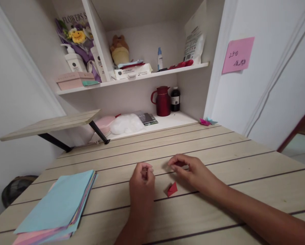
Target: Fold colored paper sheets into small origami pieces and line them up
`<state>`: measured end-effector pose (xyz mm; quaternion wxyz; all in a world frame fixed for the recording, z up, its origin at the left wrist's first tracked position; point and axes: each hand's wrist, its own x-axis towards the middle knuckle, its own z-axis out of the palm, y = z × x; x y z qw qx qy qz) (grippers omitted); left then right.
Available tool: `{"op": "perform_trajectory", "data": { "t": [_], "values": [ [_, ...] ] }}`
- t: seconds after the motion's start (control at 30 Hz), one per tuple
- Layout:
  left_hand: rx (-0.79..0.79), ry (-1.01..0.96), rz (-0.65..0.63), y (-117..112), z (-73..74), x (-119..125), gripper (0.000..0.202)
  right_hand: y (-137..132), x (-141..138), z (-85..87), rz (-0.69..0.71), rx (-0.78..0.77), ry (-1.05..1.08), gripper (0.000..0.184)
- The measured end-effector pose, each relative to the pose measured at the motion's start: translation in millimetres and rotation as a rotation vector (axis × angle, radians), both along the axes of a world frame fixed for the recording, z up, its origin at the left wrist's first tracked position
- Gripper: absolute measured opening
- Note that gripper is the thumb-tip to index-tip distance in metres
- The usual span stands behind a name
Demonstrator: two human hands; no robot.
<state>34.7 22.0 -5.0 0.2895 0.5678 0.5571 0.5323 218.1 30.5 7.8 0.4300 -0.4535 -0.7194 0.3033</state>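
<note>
My left hand (pixel 142 179) rests on the wooden table (pixel 218 149) with its fingers curled into a loose fist, and nothing shows in it. To its right, my right hand (pixel 191 171) lies with thumb and fingers pinched together over something small and dark that I cannot make out. A small folded red paper piece (pixel 172 189) lies on the table between the two hands, just below the right thumb and touching neither hand.
A stack of coloured paper sheets (pixel 59 206), light blue on top, lies at the front left. Two small folded paper pieces (pixel 207 121), pink and teal, sit at the table's far right edge. Behind are shelves with a red jug (pixel 163 101), bottles and boxes.
</note>
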Motion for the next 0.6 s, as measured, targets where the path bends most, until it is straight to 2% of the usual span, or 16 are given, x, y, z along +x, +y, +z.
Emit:
{"op": "perform_trajectory", "data": {
  "t": [0.1,0.17,0.23,0.27,0.37,0.5,0.6],
  "values": [
    [-0.053,-0.146,0.013,5,7.2,-9,0.011,2,14,10.2,0.122,-0.114,-0.002,0.018],
    [-0.09,-0.191,0.01,6,9.8,-11,0.013,0,17,14.1,0.239,-0.12,-0.07,0.025],
    [-0.137,-0.209,-0.011,6,9.6,-9,0.013,-4,14,13.6,0.281,-0.111,-0.119,0.03],
    [-0.158,-0.21,-0.027,6,8.7,-8,0.013,-6,10,12.1,0.274,-0.112,-0.136,0.027],
    [-0.195,-0.182,-0.09,2,4.9,-4,0.015,-11,1,6.4,0.202,-0.133,-0.171,0.004],
    [-0.163,-0.116,-0.193,-3,2.1,-1,0.021,-7,-1,0.8,0.09,-0.19,-0.054,0.008],
    [-0.072,-0.03,-0.222,-5,0.4,2,0.021,1,2,-4.8,0.05,-0.224,0.072,0.009]
  ]
}}
